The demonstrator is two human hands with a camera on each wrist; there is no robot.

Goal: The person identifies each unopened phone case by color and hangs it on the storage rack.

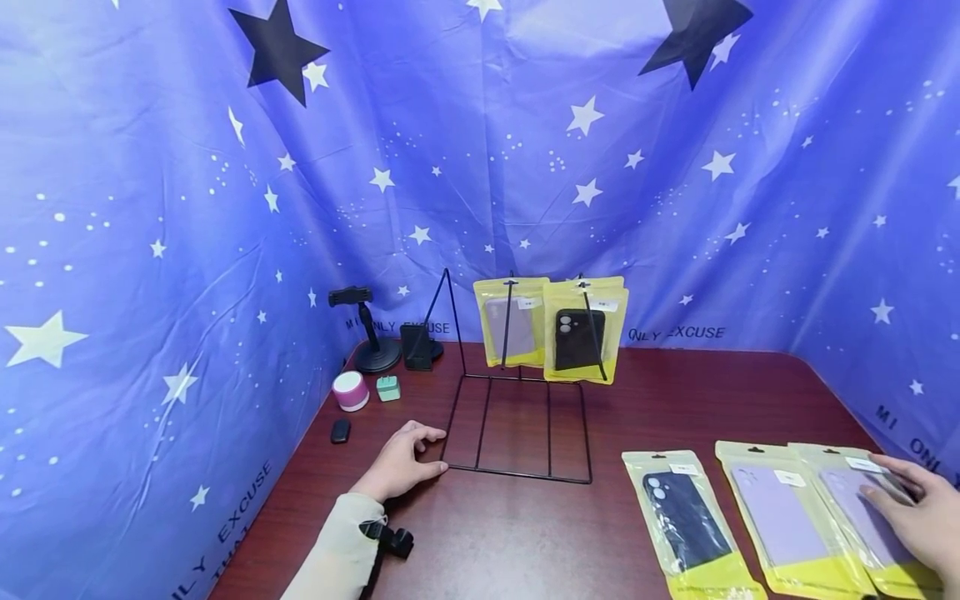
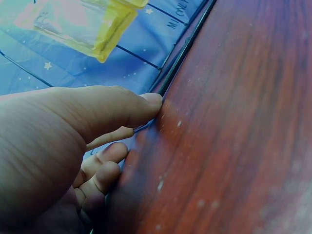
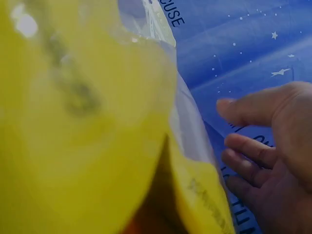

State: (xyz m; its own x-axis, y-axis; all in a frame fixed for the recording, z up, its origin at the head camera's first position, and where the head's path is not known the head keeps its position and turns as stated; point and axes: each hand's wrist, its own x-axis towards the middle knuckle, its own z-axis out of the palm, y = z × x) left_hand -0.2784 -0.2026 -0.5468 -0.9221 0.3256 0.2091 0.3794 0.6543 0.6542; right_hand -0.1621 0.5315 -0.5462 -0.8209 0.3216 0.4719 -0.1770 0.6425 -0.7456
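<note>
My left hand (image 1: 405,460) is at the front left corner of a black wire display rack (image 1: 517,475); its thumb and fingertips touch the base wire, also in the left wrist view. Two yellow-edged pouches hang from the rack's hooks: a purple phone case pouch (image 1: 491,354) and a black phone case pouch (image 1: 558,375). My right hand (image 1: 926,512), thumb and fingers apart, reaches over the rightmost purple phone case pouch (image 1: 843,479) on the table. Beside that lie another purple phone case pouch (image 1: 780,517) and a dark phone case pouch (image 1: 682,517).
At the table's left stand a black phone stand (image 1: 367,333), a small black upright holder (image 1: 416,346), a pink-and-white round item (image 1: 350,392), a mint plug adapter (image 1: 388,388) and a small black object (image 1: 341,431). Blue star-printed cloth (image 1: 525,167) surrounds the wooden table (image 1: 525,542).
</note>
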